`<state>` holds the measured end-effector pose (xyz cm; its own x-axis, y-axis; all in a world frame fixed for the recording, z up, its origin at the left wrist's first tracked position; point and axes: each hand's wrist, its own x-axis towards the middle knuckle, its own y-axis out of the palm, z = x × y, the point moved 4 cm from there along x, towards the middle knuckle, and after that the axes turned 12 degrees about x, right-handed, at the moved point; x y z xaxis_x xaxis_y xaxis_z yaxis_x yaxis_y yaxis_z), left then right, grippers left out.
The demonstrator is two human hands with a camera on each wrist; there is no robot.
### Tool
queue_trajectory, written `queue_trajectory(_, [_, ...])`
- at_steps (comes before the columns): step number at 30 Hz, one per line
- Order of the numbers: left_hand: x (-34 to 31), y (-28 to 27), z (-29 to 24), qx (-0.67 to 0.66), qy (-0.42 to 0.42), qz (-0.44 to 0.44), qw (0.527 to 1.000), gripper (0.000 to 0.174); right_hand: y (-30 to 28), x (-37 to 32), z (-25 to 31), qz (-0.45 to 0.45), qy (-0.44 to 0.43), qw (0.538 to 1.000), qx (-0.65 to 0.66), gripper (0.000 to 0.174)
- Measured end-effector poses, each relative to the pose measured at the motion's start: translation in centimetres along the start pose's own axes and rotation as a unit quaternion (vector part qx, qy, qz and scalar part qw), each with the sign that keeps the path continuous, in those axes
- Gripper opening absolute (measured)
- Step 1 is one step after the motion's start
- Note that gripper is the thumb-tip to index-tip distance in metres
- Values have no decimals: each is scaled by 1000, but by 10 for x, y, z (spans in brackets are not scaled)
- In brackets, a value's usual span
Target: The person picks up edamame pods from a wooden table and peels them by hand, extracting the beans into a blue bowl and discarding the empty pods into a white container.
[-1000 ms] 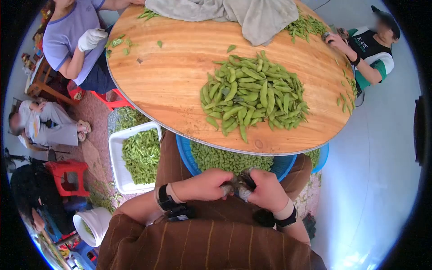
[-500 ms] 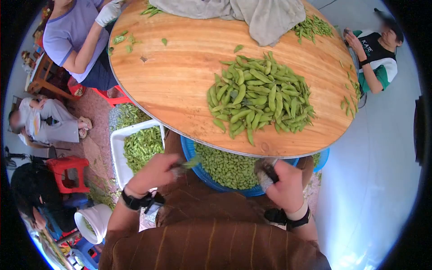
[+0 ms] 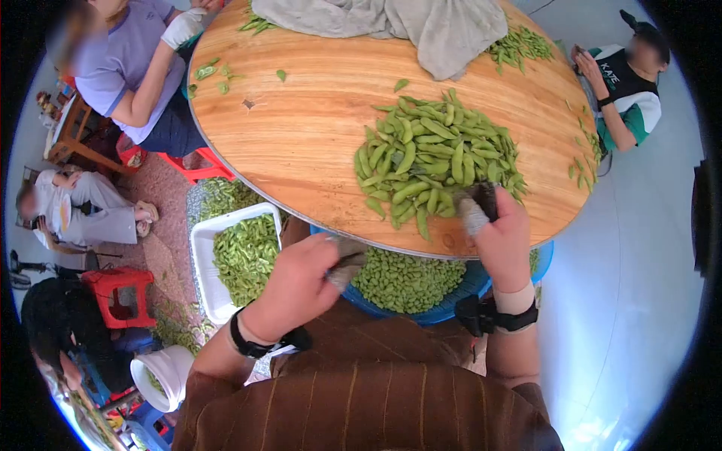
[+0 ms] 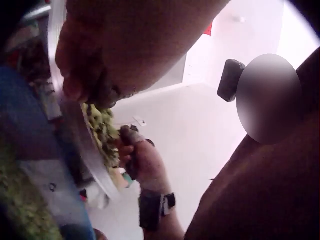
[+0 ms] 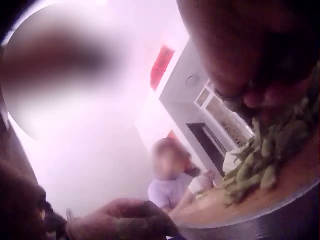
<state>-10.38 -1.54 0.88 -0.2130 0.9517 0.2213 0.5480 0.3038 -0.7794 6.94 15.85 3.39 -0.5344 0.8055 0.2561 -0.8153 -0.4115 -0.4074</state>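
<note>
A heap of green pods (image 3: 440, 154) lies near the front of the round wooden table (image 3: 286, 143). My right hand (image 3: 502, 237) reaches over the table edge, its covered fingers extended at the heap's front right side; the right wrist view shows the hand (image 5: 235, 55) close above pods (image 5: 255, 167). Whether it pinches one is hidden. Left of it, my left hand (image 3: 297, 282) hangs in front of the table, grey coverings on its bent fingertips, over the near left rim of a blue tub with shelled beans (image 3: 410, 286). No pod shows in it, but its inner side is hidden.
At left on the floor stand a white basin (image 3: 199, 255) of pods or hulls, a white bucket (image 3: 177, 368) and a red stool (image 3: 120, 297). A grey cloth (image 3: 444, 37) and smaller pods (image 3: 523, 46) lie on the table's far side. Several other people are around.
My right hand has moved up from the lap to the pod heap. The left hand has gone left, then slightly back right; the green piece seen at its fingertips half a second ago no longer shows.
</note>
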Motion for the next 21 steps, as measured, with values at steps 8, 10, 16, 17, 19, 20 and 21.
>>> queue_trajectory(8, [47, 61, -56, -271, 12, 158, 950, 25, -14, -49, -7, 35, 257, 902, 345, 12])
queue_trajectory(10, [49, 66, -56, -265, 28, 130, 955, 20, -15, -56, -10, 47, 207, 907, 365, 13])
queue_trajectory(16, [54, 63, -61, -399, -57, 159, 901, 15, -7, -50, -21, 52, 191, 906, 374, 17])
queue_trajectory(17, [56, 59, -60, -409, -85, 164, 894, 16, -6, -47, -21, 60, 185, 906, 376, 17])
queue_trajectory(19, [59, 56, -56, -413, -109, 169, 888, 17, -6, -42, -19, 73, 187, 895, 399, 17])
queue_trajectory(20, [61, 57, -51, -434, -127, 168, 876, 21, -5, -41, -18, 87, 193, 884, 417, 17])
queue_trajectory(21, [62, 59, -48, -455, -145, 166, 863, 26, -4, -41, -21, 85, 190, 883, 421, 17])
